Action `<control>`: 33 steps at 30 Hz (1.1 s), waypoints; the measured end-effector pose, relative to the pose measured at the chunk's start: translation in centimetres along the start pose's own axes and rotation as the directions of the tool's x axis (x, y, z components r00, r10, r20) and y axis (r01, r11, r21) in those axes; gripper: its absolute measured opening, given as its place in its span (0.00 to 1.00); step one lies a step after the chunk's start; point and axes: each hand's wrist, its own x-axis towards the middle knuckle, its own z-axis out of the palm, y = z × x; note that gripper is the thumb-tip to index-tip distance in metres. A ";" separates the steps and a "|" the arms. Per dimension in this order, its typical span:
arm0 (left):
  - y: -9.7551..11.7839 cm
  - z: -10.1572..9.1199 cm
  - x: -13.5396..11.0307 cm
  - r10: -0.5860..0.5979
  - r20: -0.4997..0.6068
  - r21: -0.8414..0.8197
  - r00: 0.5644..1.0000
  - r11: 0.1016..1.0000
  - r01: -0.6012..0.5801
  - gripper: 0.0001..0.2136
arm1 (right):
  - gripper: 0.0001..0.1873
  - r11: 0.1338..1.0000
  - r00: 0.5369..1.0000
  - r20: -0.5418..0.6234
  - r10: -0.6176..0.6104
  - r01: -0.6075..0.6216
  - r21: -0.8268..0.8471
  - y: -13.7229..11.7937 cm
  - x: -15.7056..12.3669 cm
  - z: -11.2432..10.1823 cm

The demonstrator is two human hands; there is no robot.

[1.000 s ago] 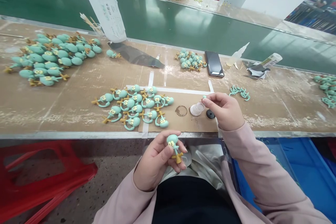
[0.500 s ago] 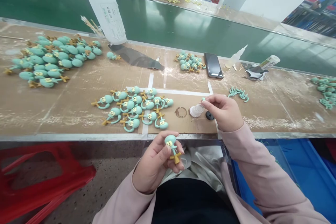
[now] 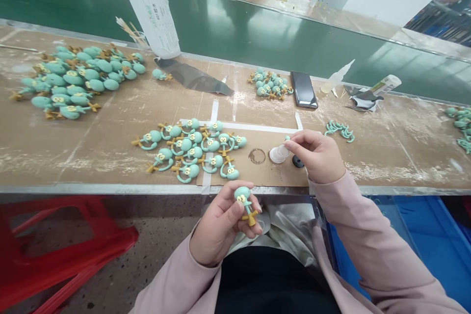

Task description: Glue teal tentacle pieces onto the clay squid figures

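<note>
Head camera: my left hand is pinching a figurine, probably light, rubbery, best held by the head beside my thumb; my right hand is pinching a teal piece.

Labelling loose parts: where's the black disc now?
Head view, right of centre: the black disc lies on the cardboard, just right of the translucent cup, partly hidden by the right hand.

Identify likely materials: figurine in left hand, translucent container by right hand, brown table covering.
Figurine: probably molded plastic or rubber, satin; smooth, rounded, evenly colored.
Translucent container: likely plastic, though glass isn't ruled out; pale, light-passing wall.
Brown table covering: looks like cardboard, worn; flat brown sheet with pale scuffs.
</note>
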 end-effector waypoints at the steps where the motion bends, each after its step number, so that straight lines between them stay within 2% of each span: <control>1: 0.0 0.0 0.0 0.001 0.001 -0.001 1.000 1.000 -0.001 0.12 | 0.11 1.000 1.000 -0.001 0.000 0.000 0.003 0.0 0.0 0.0; 23: 0.1 0.6 -0.1 -0.036 -0.059 0.017 0.998 0.999 0.037 0.13 | 0.13 0.992 0.995 0.050 0.083 -0.087 0.092 0.2 -0.4 -0.9; 27: 0.1 0.5 0.0 -0.031 -0.050 0.007 0.998 0.999 0.031 0.13 | 0.14 0.994 0.982 0.168 0.091 -0.099 0.036 0.0 -0.5 -1.8; 30: -0.1 0.4 0.0 -0.034 -0.051 0.003 0.998 0.999 0.034 0.13 | 0.16 0.994 0.951 0.289 0.107 -0.107 -0.019 -0.3 -0.6 -2.3; 33: -0.1 0.4 0.0 -0.032 -0.050 0.003 0.998 0.999 0.032 0.13 | 0.18 0.993 0.935 0.335 0.112 -0.113 -0.015 -0.5 -0.7 -2.4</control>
